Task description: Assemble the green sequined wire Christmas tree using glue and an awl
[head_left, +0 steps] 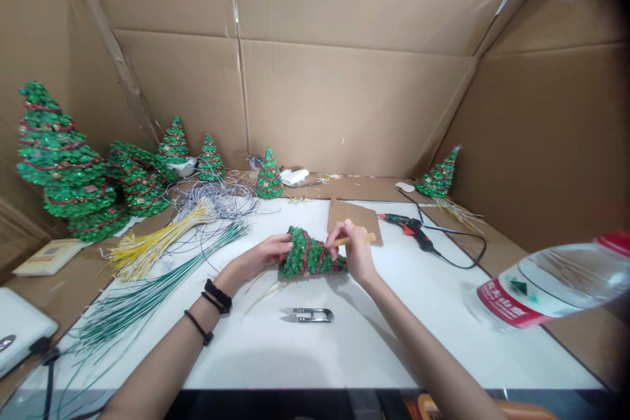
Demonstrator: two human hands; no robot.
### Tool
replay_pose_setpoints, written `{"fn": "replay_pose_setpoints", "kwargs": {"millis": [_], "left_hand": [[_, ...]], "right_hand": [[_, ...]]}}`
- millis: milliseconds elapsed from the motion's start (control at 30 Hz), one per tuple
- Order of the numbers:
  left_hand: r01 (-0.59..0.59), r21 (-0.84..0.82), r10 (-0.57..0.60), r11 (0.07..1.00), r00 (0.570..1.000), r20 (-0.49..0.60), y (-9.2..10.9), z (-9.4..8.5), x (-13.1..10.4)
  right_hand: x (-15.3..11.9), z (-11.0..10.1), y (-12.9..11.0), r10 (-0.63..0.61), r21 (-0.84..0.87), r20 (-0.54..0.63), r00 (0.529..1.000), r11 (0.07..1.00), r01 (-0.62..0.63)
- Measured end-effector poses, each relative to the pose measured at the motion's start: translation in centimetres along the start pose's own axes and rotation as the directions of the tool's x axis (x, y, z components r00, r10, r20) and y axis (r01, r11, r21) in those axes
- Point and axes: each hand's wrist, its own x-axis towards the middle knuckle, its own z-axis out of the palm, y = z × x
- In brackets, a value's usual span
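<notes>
Cardboard walls (354,98) rose behind the white work surface (305,361). At the frame's centre, a small green tree (298,254) was tipped on its side; my left hand (272,251) gripped its wide end, while my right hand (359,257), near its tip, held a tan stick (370,237). Steel snips (309,315) lay just below.

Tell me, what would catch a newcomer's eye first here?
Probably the tall green tree, red-trimmed and largest-looking, at far left. Next, at the centre, a small decorated tree lying on its side, the left hand at its base and the right hand, holding a tan stick, toward its tip. A red-capped bottle looms at right.
</notes>
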Motion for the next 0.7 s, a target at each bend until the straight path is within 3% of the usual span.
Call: {"fn": "replay_pose_setpoints", "kwargs": {"millis": [267,467,700], "left_hand": [[-0.022,0.0,0.022,1.0,0.999,0.046,0.0,0.0,-0.4],[-0.016,-0.014,0.016,1.0,1.0,0.005,-0.2,-0.1,-0.3],[-0.05,-0.023,0.052,0.998,0.995,0.089,-0.6,-0.1,-0.3]], "right_hand": [[-0.6,1.2,-0.3,-0.006,-0.144,-0.038,0.999,0.99,0.001],[-0.7,1.8,-0.2,-0.002,-0.11,0.002,1.0,0.994,0.002],[-0.8,2.6,-0.4,0.016,0.004,0.009,1.0,1.0,-0.016]]}}
